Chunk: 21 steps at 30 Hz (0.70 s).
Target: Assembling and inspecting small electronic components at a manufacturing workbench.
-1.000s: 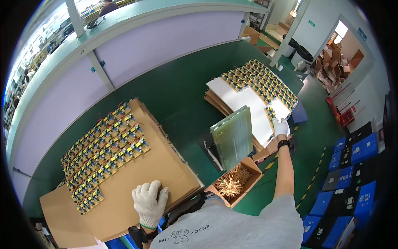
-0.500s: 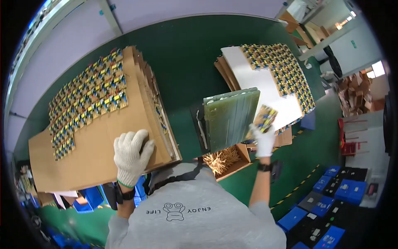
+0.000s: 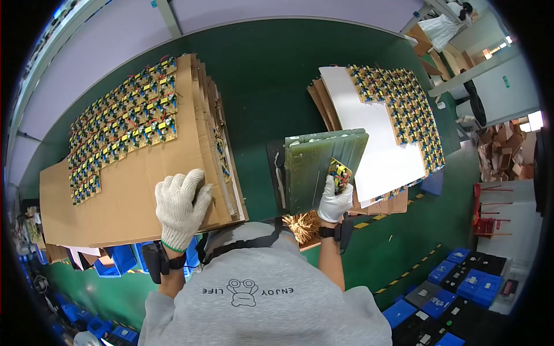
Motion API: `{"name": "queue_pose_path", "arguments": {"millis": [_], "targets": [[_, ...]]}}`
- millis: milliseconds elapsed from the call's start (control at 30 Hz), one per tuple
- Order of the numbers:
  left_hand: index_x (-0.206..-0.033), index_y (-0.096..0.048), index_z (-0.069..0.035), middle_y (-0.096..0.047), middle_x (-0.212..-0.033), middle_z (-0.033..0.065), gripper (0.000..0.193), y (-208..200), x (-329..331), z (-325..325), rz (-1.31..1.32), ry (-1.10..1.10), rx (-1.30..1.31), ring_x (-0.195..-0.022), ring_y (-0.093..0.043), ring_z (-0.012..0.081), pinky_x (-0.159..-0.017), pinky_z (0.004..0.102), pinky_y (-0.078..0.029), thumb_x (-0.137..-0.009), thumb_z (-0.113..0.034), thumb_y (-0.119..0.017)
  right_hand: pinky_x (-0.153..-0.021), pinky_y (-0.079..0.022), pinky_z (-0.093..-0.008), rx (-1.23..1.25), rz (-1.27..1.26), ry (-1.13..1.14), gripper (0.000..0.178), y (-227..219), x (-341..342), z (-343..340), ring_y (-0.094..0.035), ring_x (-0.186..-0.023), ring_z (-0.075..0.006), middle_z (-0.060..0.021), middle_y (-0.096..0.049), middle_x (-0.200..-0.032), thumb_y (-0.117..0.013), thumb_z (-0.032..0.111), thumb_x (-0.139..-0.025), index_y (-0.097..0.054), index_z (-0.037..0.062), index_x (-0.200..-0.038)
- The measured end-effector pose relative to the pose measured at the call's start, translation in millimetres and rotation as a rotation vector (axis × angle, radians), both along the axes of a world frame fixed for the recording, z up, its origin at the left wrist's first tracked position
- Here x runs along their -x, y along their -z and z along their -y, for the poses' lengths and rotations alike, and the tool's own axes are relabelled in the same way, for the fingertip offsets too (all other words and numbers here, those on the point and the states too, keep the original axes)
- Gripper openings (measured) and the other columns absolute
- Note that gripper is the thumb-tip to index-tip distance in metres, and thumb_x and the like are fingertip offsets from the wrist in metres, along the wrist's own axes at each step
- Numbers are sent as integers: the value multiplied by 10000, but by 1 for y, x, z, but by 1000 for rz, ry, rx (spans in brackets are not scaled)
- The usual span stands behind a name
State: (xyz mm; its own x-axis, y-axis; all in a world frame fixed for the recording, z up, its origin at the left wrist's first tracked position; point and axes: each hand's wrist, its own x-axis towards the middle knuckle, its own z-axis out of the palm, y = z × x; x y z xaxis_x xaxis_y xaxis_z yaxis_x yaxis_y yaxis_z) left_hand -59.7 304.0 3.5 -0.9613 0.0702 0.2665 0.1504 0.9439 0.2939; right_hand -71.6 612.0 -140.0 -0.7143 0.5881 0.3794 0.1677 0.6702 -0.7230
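Note:
My right hand point(image 3: 335, 205), in a white glove, grips a small circuit board point(image 3: 340, 175) with yellow and blue parts. The board is held in front of a translucent green slab point(image 3: 306, 173) that stands tilted on the table; whether they touch, I cannot tell. My left hand point(image 3: 182, 205), in a cream knitted glove, lies on the cardboard sheet point(image 3: 133, 202) near its right edge, thumb apart and nothing held. Rows of similar circuit boards point(image 3: 124, 124) cover the far part of that cardboard.
At the right, more circuit boards point(image 3: 404, 104) lie on a white sheet point(image 3: 366, 127) over stacked cardboard. A box of tan strips point(image 3: 301, 226) sits below the green slab. The table point(image 3: 254, 86) is dark green. Blue bins point(image 3: 480, 284) stand at lower right.
My right hand has swung left with the circuit board, from beside the white sheet to in front of the green slab. My left hand stays on the cardboard. The view has shifted slightly.

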Motion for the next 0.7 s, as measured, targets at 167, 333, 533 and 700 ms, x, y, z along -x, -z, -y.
{"name": "queue_pose_path", "arguments": {"millis": [167, 333, 533, 700], "targets": [[-1000, -619, -92, -585, -815, 62, 213, 1, 1, -2, -34, 9, -10, -794, -549, 269, -772, 382, -397, -814, -179, -674, -553, -455, -370, 87, -82, -97, 385, 11, 3, -12, -577, -564, -275, -129, -592, -645, -799, 332, -782, -570, 22, -779], [-1009, -615, -93, -583, -821, 66, 221, -1, 1, 1, -48, 26, -9, -804, -548, 270, -771, 383, -397, -814, -179, -671, -580, -439, -471, 113, 18, -179, 492, 5, 18, -27, -595, -673, -444, -217, -606, -687, -663, 482, -851, -565, 1, -828], [-1021, -610, -93, -582, -827, 76, 232, -1, -2, 1, -40, 34, -22, -823, -551, 281, -770, 386, -400, -811, -171, -671, -593, -442, -506, -4, 34, -30, 483, 5, 13, -12, -601, -686, -456, -246, -609, -701, -614, 466, -888, -555, -13, -867], [-1021, -607, -92, -584, -833, 74, 235, -3, -2, 0, -63, 19, -26, -823, -550, 284, -766, 391, -399, -807, -164, -672, -687, -448, -467, 53, 173, 104, 445, 2, 10, 13, -578, -762, -466, -289, -621, -802, -486, 365, -983, -609, -63, -970]]}}
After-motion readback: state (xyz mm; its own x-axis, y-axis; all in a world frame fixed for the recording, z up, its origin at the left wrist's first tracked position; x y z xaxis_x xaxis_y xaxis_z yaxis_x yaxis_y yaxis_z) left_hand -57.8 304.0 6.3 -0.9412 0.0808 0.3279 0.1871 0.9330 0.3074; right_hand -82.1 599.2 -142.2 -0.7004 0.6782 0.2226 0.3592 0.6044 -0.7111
